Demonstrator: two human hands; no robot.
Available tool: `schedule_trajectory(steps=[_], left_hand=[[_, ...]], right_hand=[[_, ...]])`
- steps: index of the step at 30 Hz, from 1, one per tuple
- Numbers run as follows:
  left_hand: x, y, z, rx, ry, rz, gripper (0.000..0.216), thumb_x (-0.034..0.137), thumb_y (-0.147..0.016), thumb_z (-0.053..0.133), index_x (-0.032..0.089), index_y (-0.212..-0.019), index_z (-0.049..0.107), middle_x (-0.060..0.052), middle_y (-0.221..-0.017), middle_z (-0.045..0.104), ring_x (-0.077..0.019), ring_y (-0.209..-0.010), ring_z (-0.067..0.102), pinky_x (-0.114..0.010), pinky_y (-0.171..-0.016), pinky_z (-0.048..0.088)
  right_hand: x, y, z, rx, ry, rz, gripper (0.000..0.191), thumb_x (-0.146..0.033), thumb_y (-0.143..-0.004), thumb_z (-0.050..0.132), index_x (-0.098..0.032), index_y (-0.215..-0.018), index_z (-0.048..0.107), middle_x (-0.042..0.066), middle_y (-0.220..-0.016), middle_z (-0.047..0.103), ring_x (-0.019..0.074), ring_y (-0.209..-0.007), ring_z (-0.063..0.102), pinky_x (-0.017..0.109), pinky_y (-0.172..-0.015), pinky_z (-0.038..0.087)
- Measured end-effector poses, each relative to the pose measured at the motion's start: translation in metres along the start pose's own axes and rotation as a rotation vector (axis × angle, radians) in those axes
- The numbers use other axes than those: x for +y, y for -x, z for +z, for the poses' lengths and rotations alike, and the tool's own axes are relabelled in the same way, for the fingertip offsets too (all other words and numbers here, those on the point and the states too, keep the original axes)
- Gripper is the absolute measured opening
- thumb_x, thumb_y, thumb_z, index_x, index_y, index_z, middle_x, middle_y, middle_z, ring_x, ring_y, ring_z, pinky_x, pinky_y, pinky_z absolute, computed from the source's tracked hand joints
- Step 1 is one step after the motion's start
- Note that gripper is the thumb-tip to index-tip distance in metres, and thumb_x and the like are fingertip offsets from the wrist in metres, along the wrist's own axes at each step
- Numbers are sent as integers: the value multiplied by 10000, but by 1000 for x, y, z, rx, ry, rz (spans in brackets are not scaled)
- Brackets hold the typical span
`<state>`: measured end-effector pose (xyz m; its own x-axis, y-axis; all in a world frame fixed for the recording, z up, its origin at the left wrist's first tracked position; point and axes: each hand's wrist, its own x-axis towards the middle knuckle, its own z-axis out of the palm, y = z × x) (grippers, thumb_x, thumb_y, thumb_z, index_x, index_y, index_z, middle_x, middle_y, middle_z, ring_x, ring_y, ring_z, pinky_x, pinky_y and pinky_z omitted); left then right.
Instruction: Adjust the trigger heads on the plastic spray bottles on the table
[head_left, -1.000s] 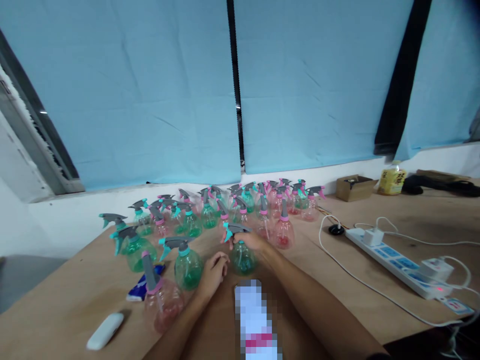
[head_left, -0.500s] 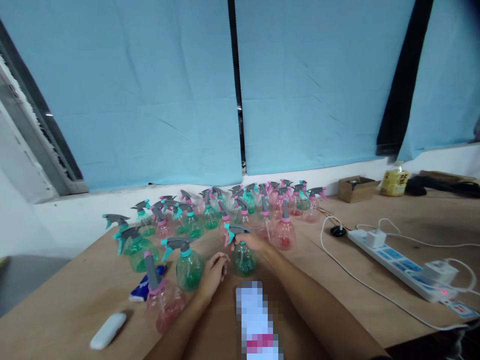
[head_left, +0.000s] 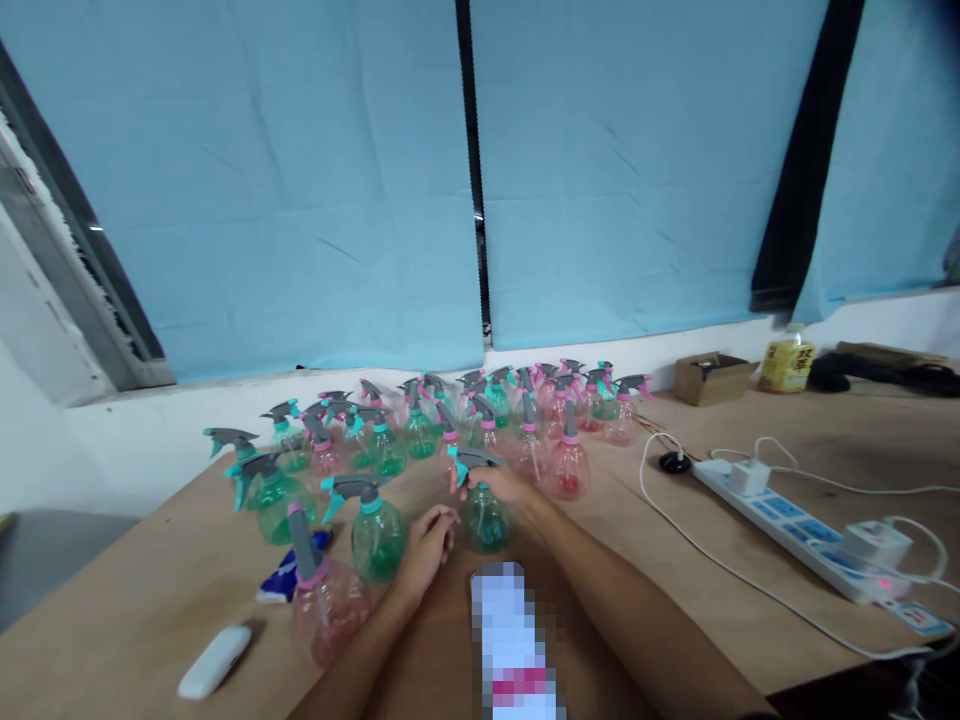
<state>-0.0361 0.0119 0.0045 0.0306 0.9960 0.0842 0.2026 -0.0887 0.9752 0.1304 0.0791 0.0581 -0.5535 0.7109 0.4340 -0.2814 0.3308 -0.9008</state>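
Note:
My right hand (head_left: 501, 484) is closed round the neck of a green spray bottle (head_left: 487, 522), just under its grey head and teal trigger. The bottle stands upright, or very nearly so, in front of me. My left hand (head_left: 432, 538) lies on the table with its fingers loosely curled and nothing visible in them. Beside it, on the left, is another green spray bottle (head_left: 379, 545) with a teal collar. A pink spray bottle (head_left: 330, 610) stands nearer, partly behind my left forearm. Below the held bottle lies a phone-like slab (head_left: 510, 630), its face pixelated.
Several pink and green spray bottles (head_left: 420, 432) crowd the table toward the wall. A blue packet (head_left: 289, 578) and a white case (head_left: 215, 662) lie at left. On the right are a power strip (head_left: 795, 530) with cables, a cardboard box (head_left: 712, 382) and a yellow-labelled bottle (head_left: 787, 362).

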Motion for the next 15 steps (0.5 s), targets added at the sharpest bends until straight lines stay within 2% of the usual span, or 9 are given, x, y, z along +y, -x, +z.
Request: schedule_trajectory(steps=[5, 9, 15], left_hand=[[4, 2, 0, 14, -5, -6, 297, 478, -791, 497, 196, -735, 569, 85, -470, 432, -72, -367, 354, -175, -374, 222], [0, 0, -1, 2, -2, 3, 309, 487, -798, 489, 196, -734, 568, 83, -469, 430, -74, -367, 355, -176, -374, 224], [-4, -2, -1, -3, 4, 5, 308, 494, -787, 511, 196, -740, 570, 81, -475, 428, -76, -377, 355, -176, -375, 225]], right_hand=[[1, -1, 0, -3, -6, 16, 243, -208, -609, 517, -172, -799, 664, 6, -653, 647, 138, -558, 592, 258, -578, 459], [-4, 1, 2, -19, 17, -30, 261, -195, -609, 504, -191, -807, 673, -2, -692, 659, 126, -556, 579, 264, -613, 464], [1, 0, 1, -7, 23, -23, 278, -200, -615, 505, -193, -831, 679, -4, -699, 664, 126, -554, 576, 261, -611, 460]])
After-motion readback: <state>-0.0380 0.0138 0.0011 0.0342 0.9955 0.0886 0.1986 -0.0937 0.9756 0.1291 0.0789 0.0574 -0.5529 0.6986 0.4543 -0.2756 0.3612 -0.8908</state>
